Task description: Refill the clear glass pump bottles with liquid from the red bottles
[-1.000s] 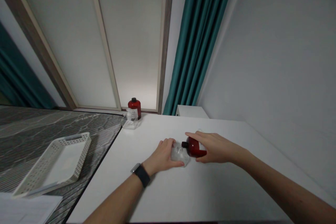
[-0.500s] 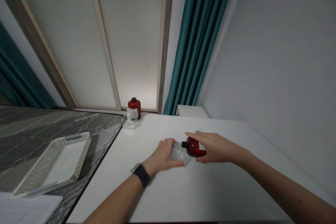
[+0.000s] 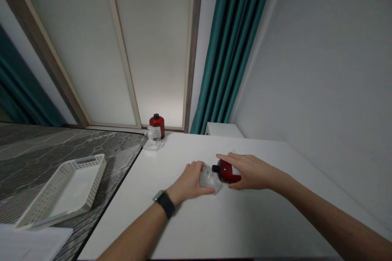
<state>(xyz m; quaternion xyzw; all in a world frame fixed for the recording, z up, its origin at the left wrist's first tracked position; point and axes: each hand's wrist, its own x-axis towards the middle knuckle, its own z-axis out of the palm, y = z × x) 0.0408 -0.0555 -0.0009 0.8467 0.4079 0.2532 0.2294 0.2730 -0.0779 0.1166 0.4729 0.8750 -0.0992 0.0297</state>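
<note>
My right hand is wrapped around a dark red bottle with a black cap and a pale label. The bottle lies tipped, its cap pointing left over a small clear container. Fingers and thumb of my left hand grip that container from its left side, on the white table. Whether liquid is flowing cannot be made out. Farther back, a second red bottle with a black cap stands upright behind a clear pump bottle on the table.
A white perforated basket rests on a grey patterned surface to the left, with white paper in front of it. The white table meets a wall on the right. Teal curtains and a low white cabinet are behind it.
</note>
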